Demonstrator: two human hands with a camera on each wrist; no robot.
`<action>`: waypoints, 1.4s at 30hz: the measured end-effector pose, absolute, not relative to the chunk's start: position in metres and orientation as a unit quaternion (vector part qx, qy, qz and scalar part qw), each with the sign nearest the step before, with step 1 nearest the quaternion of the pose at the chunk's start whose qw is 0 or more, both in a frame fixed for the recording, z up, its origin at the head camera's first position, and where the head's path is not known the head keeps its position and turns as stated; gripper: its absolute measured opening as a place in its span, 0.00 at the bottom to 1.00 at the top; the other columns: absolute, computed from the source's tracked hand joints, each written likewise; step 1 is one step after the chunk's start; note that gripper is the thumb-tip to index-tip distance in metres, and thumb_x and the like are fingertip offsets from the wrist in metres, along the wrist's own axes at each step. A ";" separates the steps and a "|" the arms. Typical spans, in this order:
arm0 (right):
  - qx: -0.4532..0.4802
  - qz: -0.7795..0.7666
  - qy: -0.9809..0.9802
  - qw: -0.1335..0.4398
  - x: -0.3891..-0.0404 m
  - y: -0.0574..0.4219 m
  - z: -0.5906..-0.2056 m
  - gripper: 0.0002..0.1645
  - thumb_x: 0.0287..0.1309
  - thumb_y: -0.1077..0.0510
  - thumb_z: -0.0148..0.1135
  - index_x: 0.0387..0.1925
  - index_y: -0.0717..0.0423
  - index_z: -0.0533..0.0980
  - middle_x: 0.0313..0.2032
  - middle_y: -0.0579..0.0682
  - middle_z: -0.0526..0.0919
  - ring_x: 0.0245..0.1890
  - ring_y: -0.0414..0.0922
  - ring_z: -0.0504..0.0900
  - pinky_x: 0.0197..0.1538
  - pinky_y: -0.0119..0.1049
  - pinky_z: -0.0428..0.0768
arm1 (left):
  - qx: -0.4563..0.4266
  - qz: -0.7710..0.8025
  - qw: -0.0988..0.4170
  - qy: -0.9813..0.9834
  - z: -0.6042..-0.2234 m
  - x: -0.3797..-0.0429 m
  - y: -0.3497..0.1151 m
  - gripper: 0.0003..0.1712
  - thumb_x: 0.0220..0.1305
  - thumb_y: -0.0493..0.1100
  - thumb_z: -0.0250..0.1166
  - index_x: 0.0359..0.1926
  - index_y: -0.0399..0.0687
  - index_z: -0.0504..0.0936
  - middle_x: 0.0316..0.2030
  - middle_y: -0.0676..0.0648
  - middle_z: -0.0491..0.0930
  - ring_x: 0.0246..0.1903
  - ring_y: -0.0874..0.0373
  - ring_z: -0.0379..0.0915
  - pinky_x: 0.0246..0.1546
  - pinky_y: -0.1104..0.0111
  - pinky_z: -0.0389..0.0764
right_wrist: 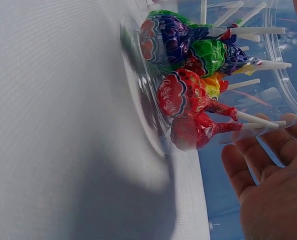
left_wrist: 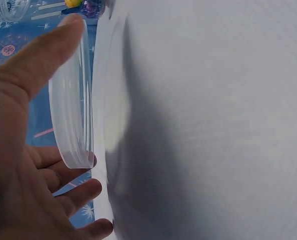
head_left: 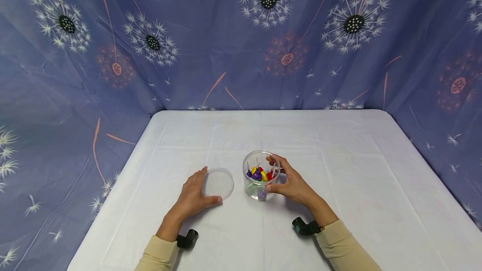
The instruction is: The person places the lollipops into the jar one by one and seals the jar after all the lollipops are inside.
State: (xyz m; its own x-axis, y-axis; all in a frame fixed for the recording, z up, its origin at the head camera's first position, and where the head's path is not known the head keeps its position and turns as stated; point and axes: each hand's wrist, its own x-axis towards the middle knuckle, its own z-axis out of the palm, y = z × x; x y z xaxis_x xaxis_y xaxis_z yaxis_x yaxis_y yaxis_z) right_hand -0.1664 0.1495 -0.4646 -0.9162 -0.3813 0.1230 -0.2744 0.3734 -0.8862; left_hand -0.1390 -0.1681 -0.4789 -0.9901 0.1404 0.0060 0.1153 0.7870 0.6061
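Note:
A round clear plastic lid [head_left: 218, 184] is at the table's middle left, flat side level, close over the cloth. My left hand [head_left: 193, 193] spans it, thumb at the near rim and fingertips at the far left rim; the left wrist view shows the thumb over one end of the lid [left_wrist: 71, 115] and a fingertip at the other. My right hand [head_left: 295, 185] holds a clear plastic jar [head_left: 251, 189] from the right, thumb in front and fingers behind. Lollipops [head_left: 257, 175] in red, yellow, purple and green wrappers stand inside the open jar, white sticks up.
A white cloth covers the table [head_left: 263, 237]. Behind and beside it hangs a blue curtain [head_left: 211, 53] with dandelion prints. Each wrist carries a small black camera, one on the left [head_left: 187, 239] and one on the right [head_left: 306, 226].

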 end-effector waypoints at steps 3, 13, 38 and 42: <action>-0.198 -0.524 0.827 0.050 -0.166 0.150 -0.465 0.55 0.42 0.52 0.76 0.69 0.44 0.55 0.66 0.52 0.66 0.63 0.59 0.67 0.65 0.61 0.65 | 0.056 0.330 0.027 0.942 -0.475 -0.139 -0.168 0.62 0.40 0.58 0.77 0.72 0.43 0.53 0.68 0.37 0.60 0.68 0.39 0.54 0.67 0.43 0.58; -0.199 -0.523 0.827 0.052 -0.166 0.151 -0.464 0.54 0.43 0.51 0.75 0.69 0.42 0.55 0.67 0.53 0.66 0.62 0.56 0.68 0.64 0.59 0.66 | 0.046 0.379 0.020 0.924 -0.452 -0.138 -0.165 0.65 0.40 0.59 0.76 0.74 0.53 0.46 0.68 0.43 0.58 0.68 0.42 0.51 0.65 0.42 0.62; -0.196 -0.528 0.825 0.052 -0.164 0.150 -0.463 0.55 0.42 0.54 0.76 0.70 0.48 0.55 0.66 0.53 0.66 0.64 0.57 0.66 0.65 0.59 0.66 | 0.152 0.334 -0.086 0.926 -0.417 -0.134 -0.145 0.68 0.36 0.53 0.80 0.73 0.46 0.48 0.68 0.42 0.60 0.67 0.45 0.52 0.65 0.45 0.61; -0.201 -0.528 0.824 0.047 -0.164 0.150 -0.463 0.55 0.42 0.54 0.76 0.70 0.49 0.55 0.66 0.53 0.66 0.64 0.57 0.66 0.64 0.59 0.66 | 0.158 0.332 -0.090 0.926 -0.414 -0.134 -0.144 0.68 0.37 0.52 0.80 0.73 0.47 0.47 0.68 0.43 0.59 0.67 0.46 0.52 0.66 0.45 0.60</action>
